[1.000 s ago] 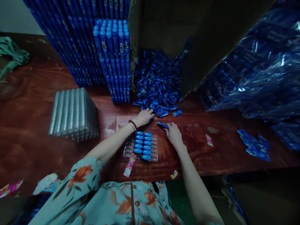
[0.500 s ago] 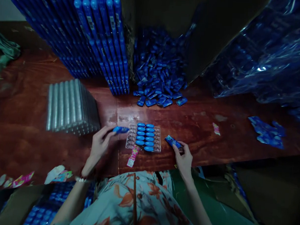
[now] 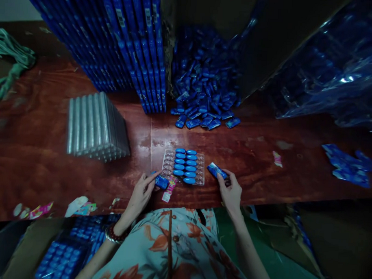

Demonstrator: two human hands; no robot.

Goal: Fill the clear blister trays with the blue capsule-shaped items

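Note:
A clear plastic blister tray (image 3: 199, 181) lies on the table in front of me. Two middle columns of glossy blue oval pieces (image 3: 179, 161) sit in it, and the outer cavities look transparent. My left hand (image 3: 142, 191) pinches a small blue packet (image 3: 161, 182) beside the tray's lower left corner. Just right of the tray, my right hand (image 3: 230, 190) grips another blue packet (image 3: 216, 170) between thumb and fingers. A pink printed strip (image 3: 169, 190) lies against the tray's bottom edge, near the left hand.
Stacked clear trays (image 3: 95, 126) stand at the left. Behind them rise tall stacks of filled blue packs (image 3: 145, 69). A heap of blue packets (image 3: 206, 83) spills from a dark box. Blue wrappers (image 3: 348, 165) and a pink scrap (image 3: 277, 159) lie rightward on the red-brown table (image 3: 249, 154).
My left hand has moved down and right, bringing its packet to the tray's lower left corner. My right hand still holds its packet. The whole view has shifted slightly.

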